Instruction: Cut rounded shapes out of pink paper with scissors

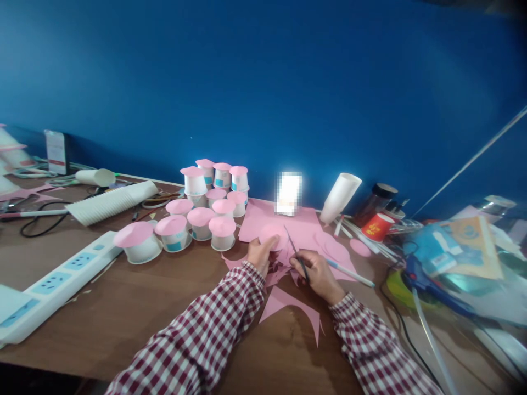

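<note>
My left hand (262, 254) pinches a round piece of pink paper (273, 236), with the thumb on top. In my right hand (319, 274) is a pair of scissors (297, 255), its blades pointing up and away beside the paper's right edge. Whether the blades touch the paper I cannot tell. Beneath both hands lie pink paper offcuts (288, 307) with curved cut-outs. Behind them a larger pink sheet (251, 222) rests on the table. To the right of my right hand is a white and blue marker pen (356, 275).
Paper cups topped with pink discs (222, 235) stand in groups on the left. A white power strip (61, 282) lies nearer the left edge. Stacked white cups (341, 197) lean at the back right, near a red cup (376, 226). A blue glue gun (432, 288) and plastic bags (469, 252) crowd the right.
</note>
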A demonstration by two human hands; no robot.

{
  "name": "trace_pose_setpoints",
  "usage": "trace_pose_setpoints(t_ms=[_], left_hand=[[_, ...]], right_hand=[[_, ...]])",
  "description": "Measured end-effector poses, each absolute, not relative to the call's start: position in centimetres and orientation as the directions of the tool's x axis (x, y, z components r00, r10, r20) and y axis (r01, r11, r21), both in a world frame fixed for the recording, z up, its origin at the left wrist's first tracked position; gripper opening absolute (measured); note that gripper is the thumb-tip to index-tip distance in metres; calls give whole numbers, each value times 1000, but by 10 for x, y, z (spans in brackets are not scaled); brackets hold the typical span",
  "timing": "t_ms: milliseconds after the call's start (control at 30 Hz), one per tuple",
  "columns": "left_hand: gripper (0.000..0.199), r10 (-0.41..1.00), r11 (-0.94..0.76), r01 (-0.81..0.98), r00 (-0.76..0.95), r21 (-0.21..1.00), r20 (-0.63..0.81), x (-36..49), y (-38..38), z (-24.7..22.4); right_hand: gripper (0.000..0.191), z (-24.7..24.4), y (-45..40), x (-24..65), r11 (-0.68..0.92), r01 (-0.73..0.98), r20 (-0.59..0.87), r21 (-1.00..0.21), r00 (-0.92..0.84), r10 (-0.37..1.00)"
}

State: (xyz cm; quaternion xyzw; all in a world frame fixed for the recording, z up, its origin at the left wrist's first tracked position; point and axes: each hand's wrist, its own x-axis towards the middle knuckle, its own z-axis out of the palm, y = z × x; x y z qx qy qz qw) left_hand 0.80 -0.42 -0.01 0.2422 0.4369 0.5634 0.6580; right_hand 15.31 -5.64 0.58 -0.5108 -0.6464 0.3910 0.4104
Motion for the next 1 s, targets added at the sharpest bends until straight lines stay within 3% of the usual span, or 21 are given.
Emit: trace_pose_setpoints(t_ms=[200,400,1000], left_hand=[[32,956,224,-576,-27,786,-292,9,-3,-1],[27,946,296,-536,48,790,-322,9,-9,7],[31,941,337,-451,132,826,-312,9,-5,-2]], right_hand=[[37,5,-53,155,133,285,125,-949,-46,991],[40,8,-54,154,111,188,95,-976,-91,991],[46,12,-55,156,74,225,45,-971,-130,990]])
